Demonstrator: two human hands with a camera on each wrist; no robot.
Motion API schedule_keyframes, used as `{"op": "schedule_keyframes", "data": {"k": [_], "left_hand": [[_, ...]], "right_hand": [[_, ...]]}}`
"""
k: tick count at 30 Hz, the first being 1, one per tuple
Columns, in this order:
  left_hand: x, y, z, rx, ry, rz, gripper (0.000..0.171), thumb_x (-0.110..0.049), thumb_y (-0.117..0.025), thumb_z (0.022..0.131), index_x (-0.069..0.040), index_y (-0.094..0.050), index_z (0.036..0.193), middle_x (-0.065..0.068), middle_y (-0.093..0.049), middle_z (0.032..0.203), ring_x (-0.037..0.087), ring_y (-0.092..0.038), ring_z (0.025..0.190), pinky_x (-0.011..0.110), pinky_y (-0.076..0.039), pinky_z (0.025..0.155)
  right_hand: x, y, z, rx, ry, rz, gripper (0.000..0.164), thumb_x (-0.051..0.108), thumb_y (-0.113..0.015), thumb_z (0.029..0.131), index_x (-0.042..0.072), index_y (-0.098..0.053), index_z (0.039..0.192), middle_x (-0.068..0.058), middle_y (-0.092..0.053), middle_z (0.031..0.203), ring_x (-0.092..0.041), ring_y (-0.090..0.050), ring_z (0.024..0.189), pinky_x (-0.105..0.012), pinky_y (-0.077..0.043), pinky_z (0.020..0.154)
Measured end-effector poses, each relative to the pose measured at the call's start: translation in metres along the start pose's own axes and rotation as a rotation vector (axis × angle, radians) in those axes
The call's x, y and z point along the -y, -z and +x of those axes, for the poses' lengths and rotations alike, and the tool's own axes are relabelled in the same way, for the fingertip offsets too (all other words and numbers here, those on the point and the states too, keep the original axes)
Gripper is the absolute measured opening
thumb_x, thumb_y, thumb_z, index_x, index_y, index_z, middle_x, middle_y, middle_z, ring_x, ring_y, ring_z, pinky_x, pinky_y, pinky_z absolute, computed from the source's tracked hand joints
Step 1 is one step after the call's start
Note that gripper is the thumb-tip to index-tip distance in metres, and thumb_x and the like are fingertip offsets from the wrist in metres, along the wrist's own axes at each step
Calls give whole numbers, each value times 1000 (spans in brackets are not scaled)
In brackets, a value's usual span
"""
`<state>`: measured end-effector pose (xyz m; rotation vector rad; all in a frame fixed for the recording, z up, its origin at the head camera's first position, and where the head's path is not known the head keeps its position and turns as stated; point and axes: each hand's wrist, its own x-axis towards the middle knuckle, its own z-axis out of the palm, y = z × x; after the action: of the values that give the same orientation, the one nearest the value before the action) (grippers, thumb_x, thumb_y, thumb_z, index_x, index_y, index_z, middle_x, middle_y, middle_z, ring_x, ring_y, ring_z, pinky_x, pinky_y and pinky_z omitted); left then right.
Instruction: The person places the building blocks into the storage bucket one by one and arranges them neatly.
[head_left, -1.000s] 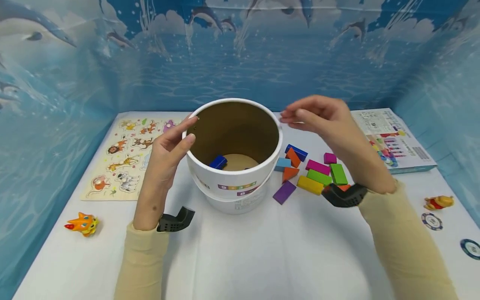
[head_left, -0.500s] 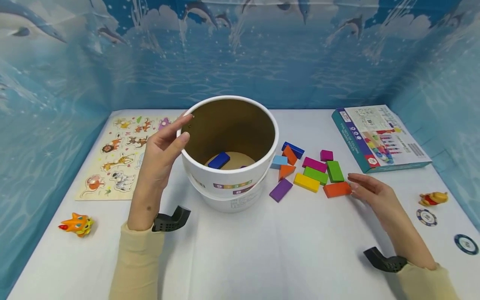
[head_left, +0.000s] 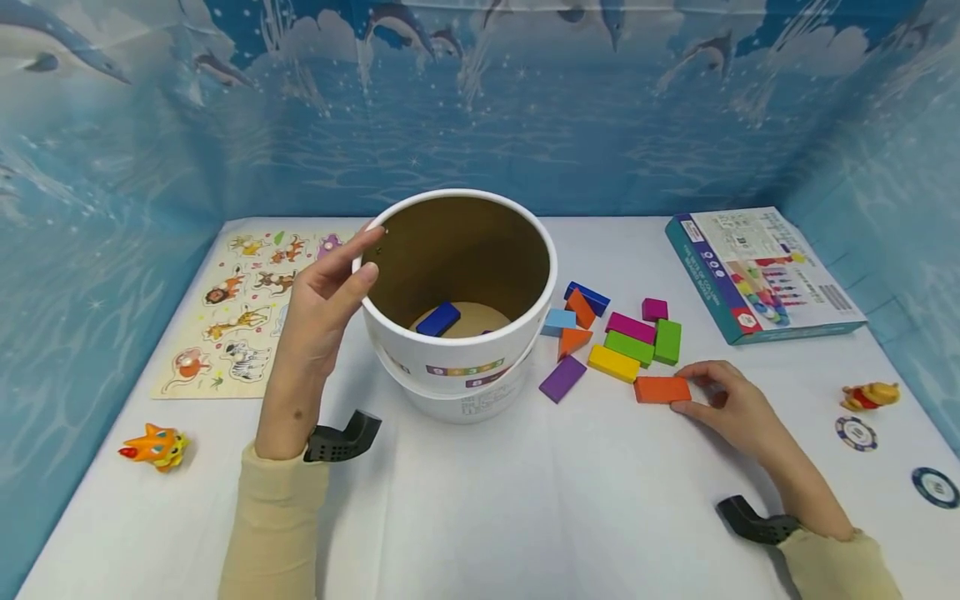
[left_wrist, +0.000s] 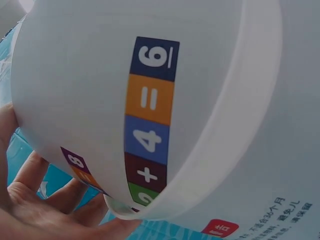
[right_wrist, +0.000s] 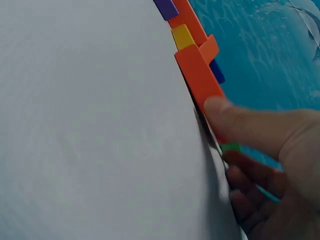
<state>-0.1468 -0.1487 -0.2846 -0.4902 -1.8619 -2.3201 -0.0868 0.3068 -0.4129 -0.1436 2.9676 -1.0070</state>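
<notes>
My left hand [head_left: 318, 312] holds the rim of a white bucket [head_left: 450, 367], with the thumb and a finger at its left edge. Printed number tiles run round the bucket wall in the left wrist view, where several fingers lie along it. A blue block [head_left: 438, 320] rests on the bucket's floor. To the right, my right hand [head_left: 735, 408] pinches the right end of an orange rectangular block [head_left: 662, 389] on the white tabletop. The right wrist view has my thumb [right_wrist: 235, 120] pressed on that orange block's face.
Between bucket and right hand lie several coloured blocks, including a yellow block [head_left: 613, 363] and a purple block [head_left: 563, 379]. An animal puzzle board [head_left: 217, 333] is at left, near an orange toy figure [head_left: 155, 447]. At right are a flat box [head_left: 765, 275], a bear figure [head_left: 870, 396] and chips [head_left: 856, 433].
My right hand has come from beside the bucket's rim down to the orange block and taken hold of its end. The block has shifted slightly left. My left hand stays on the rim.
</notes>
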Motion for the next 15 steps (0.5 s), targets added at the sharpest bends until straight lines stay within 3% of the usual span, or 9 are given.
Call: {"op": "schedule_keyframes", "data": {"k": [2, 5, 8, 10, 13, 15], "left_hand": [[0, 0, 0, 5, -6, -6, 35, -6, -58, 84, -7, -58, 118, 9, -45, 132, 17, -31, 128, 40, -31, 101], [1, 0, 0, 9, -15, -16, 35, -5, -58, 83, -7, -58, 118, 10, -45, 131, 18, -31, 128, 38, -32, 101], [1, 0, 1, 13, -19, -19, 35, -6, -58, 83, -7, -58, 118, 10, -46, 131, 18, -32, 128, 36, -32, 101], [2, -1, 1, 13, -20, -18, 35, -6, -59, 83, -7, -58, 118, 10, -46, 131, 18, -31, 128, 36, -31, 101], [2, 0, 1, 10, -23, -10, 36, -6, -58, 83, -7, -58, 119, 9, -45, 132, 17, -31, 128, 38, -29, 102], [2, 0, 0, 6, -25, -5, 36, -6, -58, 83, -7, -57, 119, 9, -45, 132, 17, -31, 128, 38, -28, 103]], "right_hand": [[0, 1, 0, 25, -1, 82, 39, 22, -68, 79, 7, -51, 111, -7, -52, 104, -10, -48, 84, -6, -41, 67], [5, 8, 0, 89, -21, 290, 40, 19, -63, 82, 5, -45, 115, 0, -53, 104, -1, -56, 84, -10, -46, 70], [19, 19, 4, 141, -29, 561, 39, 9, -57, 86, 3, -41, 121, 4, -54, 105, -4, -60, 87, -17, -49, 72], [38, 31, 11, 166, -13, 740, 37, 4, -52, 88, 4, -40, 123, 3, -56, 106, -7, -60, 90, -19, -49, 73], [77, 50, 29, 219, 99, 985, 38, -6, -43, 89, 2, -41, 126, -5, -57, 107, -12, -59, 94, -22, -49, 77], [111, 61, 44, 263, 193, 1055, 39, -7, -39, 90, 3, -42, 128, -8, -54, 110, -15, -56, 99, -23, -48, 80]]}}
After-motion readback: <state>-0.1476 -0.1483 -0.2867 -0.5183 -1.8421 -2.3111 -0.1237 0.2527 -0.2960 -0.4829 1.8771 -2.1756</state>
